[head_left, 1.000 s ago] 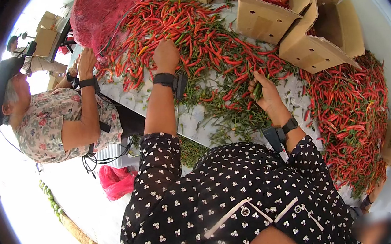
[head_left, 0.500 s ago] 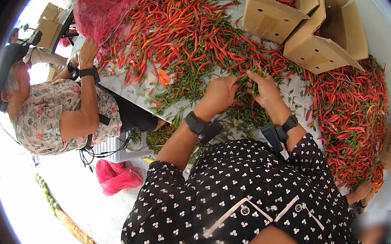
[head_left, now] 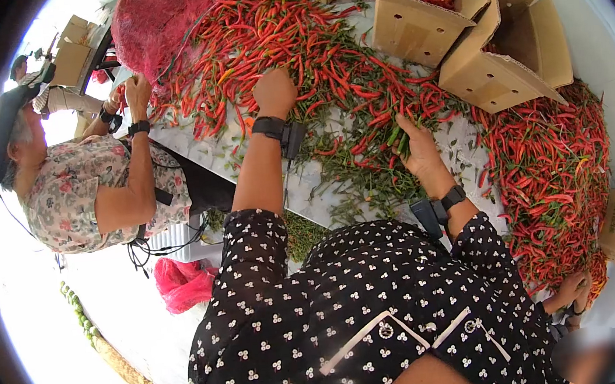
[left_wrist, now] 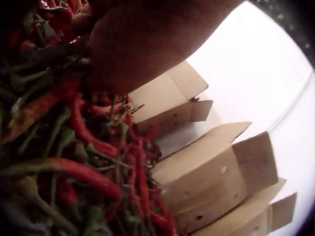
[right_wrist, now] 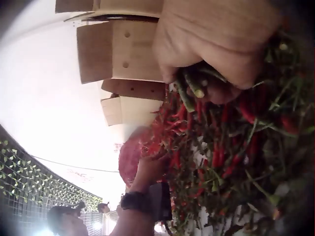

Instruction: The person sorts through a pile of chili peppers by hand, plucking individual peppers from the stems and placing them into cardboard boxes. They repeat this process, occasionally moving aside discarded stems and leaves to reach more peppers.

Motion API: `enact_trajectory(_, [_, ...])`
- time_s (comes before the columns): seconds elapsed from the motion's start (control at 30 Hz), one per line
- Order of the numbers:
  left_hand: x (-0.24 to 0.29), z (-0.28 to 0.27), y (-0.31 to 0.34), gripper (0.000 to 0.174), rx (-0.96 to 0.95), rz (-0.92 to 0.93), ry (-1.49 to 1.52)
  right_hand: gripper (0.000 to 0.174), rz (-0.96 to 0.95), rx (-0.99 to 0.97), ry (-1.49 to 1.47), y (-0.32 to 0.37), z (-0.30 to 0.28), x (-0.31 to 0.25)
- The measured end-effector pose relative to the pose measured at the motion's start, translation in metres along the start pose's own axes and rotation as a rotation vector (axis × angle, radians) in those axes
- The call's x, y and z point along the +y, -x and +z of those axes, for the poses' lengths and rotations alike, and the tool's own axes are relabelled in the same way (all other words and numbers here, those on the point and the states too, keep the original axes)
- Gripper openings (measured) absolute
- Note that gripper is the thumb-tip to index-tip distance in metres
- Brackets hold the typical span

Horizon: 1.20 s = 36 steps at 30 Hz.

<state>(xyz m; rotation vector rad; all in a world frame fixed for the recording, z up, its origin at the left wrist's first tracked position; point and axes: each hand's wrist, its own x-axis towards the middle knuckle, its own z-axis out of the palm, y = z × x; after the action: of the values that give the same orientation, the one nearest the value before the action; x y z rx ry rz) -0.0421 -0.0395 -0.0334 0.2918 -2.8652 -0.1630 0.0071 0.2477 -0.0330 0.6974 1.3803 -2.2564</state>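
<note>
My left hand (head_left: 274, 93) is over the far part of a heap of red chilies (head_left: 255, 34) on the table, back of the hand up. Its fingertips are mostly hidden; in the left wrist view curled fingers (left_wrist: 82, 23) show close by red chilies. My right hand (head_left: 422, 153) grips a few green chilies (head_left: 395, 136), whose ends (right_wrist: 185, 96) poke out between thumb and fingers in the right wrist view. Below that hand lie loose green chilies and stems (head_left: 366, 190) mixed with red ones.
Cardboard boxes (head_left: 418, 29) stand along the far side, one with red chilies inside. A red mesh sack (head_left: 158, 28) lies at far left. More red chilies (head_left: 552, 191) are heaped at right. Another person (head_left: 93, 190) works at left; someone else's hands (head_left: 572, 291) show at lower right.
My left hand came in beside the right hand half a second ago, then moved back out to the far left over the red chilies. The right hand keeps its green chilies.
</note>
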Motion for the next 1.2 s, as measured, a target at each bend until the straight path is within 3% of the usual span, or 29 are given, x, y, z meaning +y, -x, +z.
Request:
enact_trajectory(0.03, [0.0, 0.0, -0.004, 0.012, -0.138, -0.042, -0.062, 0.025, 0.023, 0.022, 0.031, -0.003, -0.002, 0.002])
enact_trajectory(0.13, [0.004, 0.002, -0.006, 0.01, -0.163, -0.033, -0.038, 0.013, 0.008, -0.138, 0.06, 0.007, -0.003, -0.008])
enact_trajectory(0.37, [-0.008, -0.008, 0.026, 0.016, -0.133, 0.085, 0.166, 0.013, 0.017, -0.143, 0.067, 0.007, -0.007, -0.008])
enact_trajectory(0.43, [-0.001, -0.033, 0.039, 0.022, -0.176, -0.068, 0.507, 0.012, 0.013, -0.264, 0.026, 0.001, -0.011, -0.007])
enact_trajectory(0.47, [0.001, -0.038, 0.045, 0.022, -0.173, -0.071, 0.507, 0.012, 0.013, -0.267, 0.028, 0.002, -0.012, -0.007])
enact_trajectory(0.53, [0.008, -0.043, 0.055, 0.026, -0.126, -0.211, 0.93, 0.011, 0.05, -0.294, 0.009, 0.011, -0.004, -0.014])
enact_trajectory(0.57, [0.012, -0.046, 0.059, 0.026, -0.122, -0.213, 0.931, 0.011, 0.05, -0.297, 0.013, 0.013, 0.0, -0.015])
enact_trajectory(0.63, [0.022, -0.048, 0.068, 0.025, -0.31, -0.33, 1.317, 0.012, -0.001, -0.35, 0.018, 0.017, 0.011, -0.017])
enact_trajectory(0.73, [0.041, -0.046, 0.078, 0.024, -0.372, -0.183, 1.257, 0.015, -0.016, -0.392, 0.155, 0.028, 0.025, -0.024])
enact_trajectory(0.77, [0.051, -0.045, 0.084, 0.022, -0.208, -0.005, 1.157, 0.019, -0.046, -0.415, 0.188, 0.028, 0.027, -0.023])
enact_trajectory(0.9, [0.084, -0.056, 0.1, 0.024, -0.264, 0.173, 0.97, 0.02, -0.139, -0.388, 0.332, 0.028, 0.035, -0.021])
enact_trajectory(1.03, [0.094, -0.057, 0.108, 0.024, -0.225, 0.19, 1.005, 0.017, -0.143, -0.325, 0.36, 0.028, 0.028, -0.02])
enact_trajectory(1.1, [0.089, -0.047, 0.108, 0.023, -0.204, 0.21, 0.983, 0.016, -0.229, -0.229, 0.195, 0.019, 0.022, -0.018])
enact_trajectory(1.2, [0.093, -0.054, 0.112, 0.02, -0.165, 0.24, 0.928, 0.018, -0.185, -0.244, 0.175, 0.019, 0.017, -0.022])
